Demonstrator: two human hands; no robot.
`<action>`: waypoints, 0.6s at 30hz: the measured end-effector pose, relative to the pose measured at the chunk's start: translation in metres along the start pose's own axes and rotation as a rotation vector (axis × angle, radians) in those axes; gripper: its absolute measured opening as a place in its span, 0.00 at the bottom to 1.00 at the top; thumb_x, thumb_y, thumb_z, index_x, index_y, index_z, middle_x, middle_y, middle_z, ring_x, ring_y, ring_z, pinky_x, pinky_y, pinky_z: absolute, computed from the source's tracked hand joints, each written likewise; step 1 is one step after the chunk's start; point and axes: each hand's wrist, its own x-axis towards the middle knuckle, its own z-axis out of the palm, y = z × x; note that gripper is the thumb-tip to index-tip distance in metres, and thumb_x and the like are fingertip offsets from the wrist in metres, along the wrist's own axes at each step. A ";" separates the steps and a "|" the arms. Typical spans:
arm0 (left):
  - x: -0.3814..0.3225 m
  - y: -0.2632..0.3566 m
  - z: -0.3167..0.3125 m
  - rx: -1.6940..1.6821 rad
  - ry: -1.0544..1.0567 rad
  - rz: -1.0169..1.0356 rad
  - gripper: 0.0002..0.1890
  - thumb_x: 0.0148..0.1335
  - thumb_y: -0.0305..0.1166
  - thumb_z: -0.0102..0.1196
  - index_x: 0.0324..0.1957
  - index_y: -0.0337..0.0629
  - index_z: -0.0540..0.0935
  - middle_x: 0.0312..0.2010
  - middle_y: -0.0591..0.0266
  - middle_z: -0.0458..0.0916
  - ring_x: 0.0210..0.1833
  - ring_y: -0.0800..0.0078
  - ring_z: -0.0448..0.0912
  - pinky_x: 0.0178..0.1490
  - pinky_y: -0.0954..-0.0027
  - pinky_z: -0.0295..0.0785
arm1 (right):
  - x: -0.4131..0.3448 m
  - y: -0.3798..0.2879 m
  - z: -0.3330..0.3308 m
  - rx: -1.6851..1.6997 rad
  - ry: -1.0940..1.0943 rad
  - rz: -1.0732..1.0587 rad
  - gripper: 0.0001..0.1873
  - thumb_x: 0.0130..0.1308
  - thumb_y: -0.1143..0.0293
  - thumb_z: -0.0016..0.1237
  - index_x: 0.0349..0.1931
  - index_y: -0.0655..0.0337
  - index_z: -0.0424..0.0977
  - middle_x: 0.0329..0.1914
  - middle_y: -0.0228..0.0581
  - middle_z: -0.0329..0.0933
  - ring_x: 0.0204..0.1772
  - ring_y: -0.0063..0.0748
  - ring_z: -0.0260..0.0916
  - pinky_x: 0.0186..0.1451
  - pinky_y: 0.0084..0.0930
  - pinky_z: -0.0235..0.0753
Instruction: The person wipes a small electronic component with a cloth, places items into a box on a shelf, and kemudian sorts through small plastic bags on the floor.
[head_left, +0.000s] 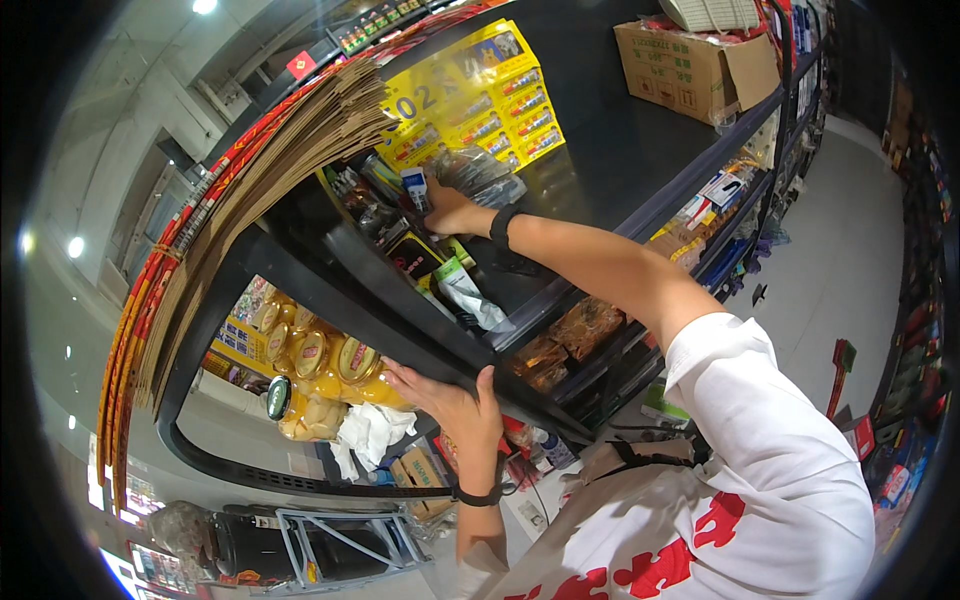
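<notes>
My right hand (448, 208) reaches over a dark shelf and grips a small blue-and-white packet (415, 189). Below it lie a green-and-white packet (459, 281), a black box (412, 255) with pink print, and several small wrapped goods. Clear plastic packages (480, 176) are just beyond the hand, in front of a yellow card (517, 97) of small packaged tubes. My left hand (457, 409), thumb spread from its fingers, is against the black shelf upright (442, 367) and holds nothing. Close to its fingertips stand glass jars (360, 367) of yellow fruit with gold lids.
Red-edged stacks of brown cardboard (300, 135) hang along the shelf's left side. An open carton (690, 71) sits on the far shelf. Crumpled white plastic (375, 435) lies beneath the jars. A grey metal step frame (345, 547) stands on the floor; lower shelves hold packaged goods (577, 330).
</notes>
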 end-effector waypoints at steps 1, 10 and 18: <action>-0.001 -0.003 -0.001 0.007 -0.007 -0.006 0.58 0.65 0.55 0.58 0.76 0.34 0.33 0.78 0.35 0.30 0.80 0.36 0.31 0.78 0.40 0.28 | 0.002 0.000 0.003 0.002 -0.007 -0.001 0.46 0.59 0.73 0.51 0.74 0.73 0.40 0.47 0.63 0.77 0.50 0.52 0.78 0.48 0.39 0.76; -0.004 -0.003 0.001 0.001 -0.036 -0.037 0.58 0.65 0.52 0.59 0.76 0.31 0.33 0.77 0.31 0.31 0.80 0.36 0.32 0.78 0.42 0.29 | 0.042 0.026 0.016 0.095 0.044 -0.116 0.44 0.54 0.68 0.56 0.70 0.68 0.50 0.47 0.65 0.78 0.51 0.55 0.79 0.49 0.40 0.78; -0.009 -0.015 0.001 0.019 -0.046 -0.009 0.58 0.65 0.54 0.59 0.76 0.32 0.32 0.77 0.31 0.31 0.80 0.36 0.33 0.78 0.41 0.30 | 0.019 0.003 -0.004 -0.117 -0.118 -0.146 0.44 0.52 0.72 0.56 0.70 0.73 0.51 0.39 0.61 0.81 0.41 0.51 0.82 0.40 0.38 0.79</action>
